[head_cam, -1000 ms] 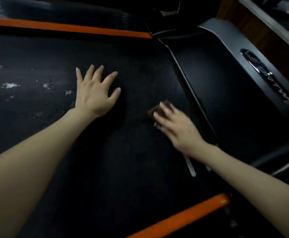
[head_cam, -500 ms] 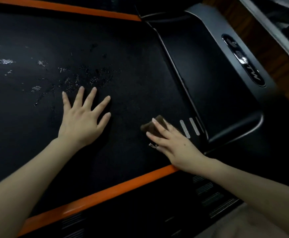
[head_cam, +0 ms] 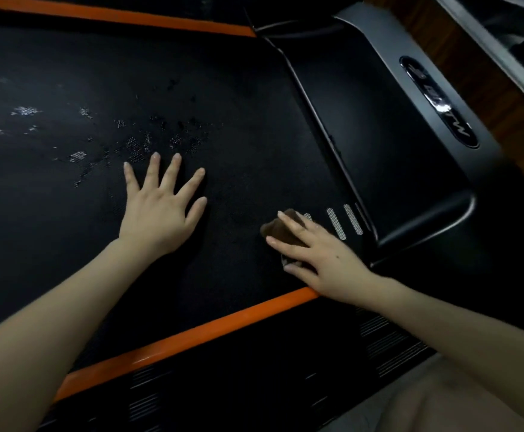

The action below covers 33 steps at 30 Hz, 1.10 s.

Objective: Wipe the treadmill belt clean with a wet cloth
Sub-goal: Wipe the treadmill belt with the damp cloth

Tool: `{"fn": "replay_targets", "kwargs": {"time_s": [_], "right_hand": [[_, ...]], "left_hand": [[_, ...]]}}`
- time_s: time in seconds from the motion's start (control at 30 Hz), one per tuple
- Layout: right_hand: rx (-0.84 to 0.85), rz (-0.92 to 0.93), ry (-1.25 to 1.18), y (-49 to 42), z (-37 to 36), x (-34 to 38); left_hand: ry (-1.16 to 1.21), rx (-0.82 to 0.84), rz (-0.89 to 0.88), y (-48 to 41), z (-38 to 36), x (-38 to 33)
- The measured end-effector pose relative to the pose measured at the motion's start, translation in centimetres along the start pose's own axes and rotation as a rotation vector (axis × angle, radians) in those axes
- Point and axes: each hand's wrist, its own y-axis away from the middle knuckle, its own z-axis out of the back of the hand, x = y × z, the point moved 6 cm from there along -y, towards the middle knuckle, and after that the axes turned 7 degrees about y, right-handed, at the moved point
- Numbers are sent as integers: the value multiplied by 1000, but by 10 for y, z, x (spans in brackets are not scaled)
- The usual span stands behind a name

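Brown cloth [head_cam: 281, 230] pressed under spread right hand [head_cam: 320, 257]; left hand [head_cam: 161, 210] splayed flat on belt [head_cam: 239, 120].

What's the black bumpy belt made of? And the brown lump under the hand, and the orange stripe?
The black textured treadmill belt looks like matte rubber; its pale patches show a fine dotted weave. The brown cloth under the right hand seems soft fabric, bunched up. The orange edge strip looks smooth, shiny: plastic or painted metal.

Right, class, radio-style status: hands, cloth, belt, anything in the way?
Left hand flat on belt, open. Right hand pressing brown cloth by motor cover. Pale spots on belt beyond left hand.
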Motion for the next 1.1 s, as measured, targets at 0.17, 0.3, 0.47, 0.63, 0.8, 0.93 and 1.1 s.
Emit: {"fn": "replay_targets", "kwargs": {"time_s": [0.17, 0.3, 0.47, 0.63, 0.8, 0.93, 1.1], "right_hand": [[-191, -381, 38, -49, 5, -75], [-303, -564, 57, -63, 1, -51], [-243, 92, 74, -44, -11, 28], [-302, -67, 104, -105, 6, -48], [-363, -434, 75, -140, 7, -35], [-365, 160, 85, -110, -10, 48], [-379, 13, 144, -163, 15, -31]], "left_hand": [[-4, 22, 11, 2, 1, -2], [3, 30, 16, 3, 1, -2], [45, -4, -12, 1, 5, 0], [59, -52, 39, -6, 14, 21], [32, -39, 137, -16, 13, 46], [20, -75, 125, -15, 10, 47], [29, -80, 127, -13, 10, 47]]}}
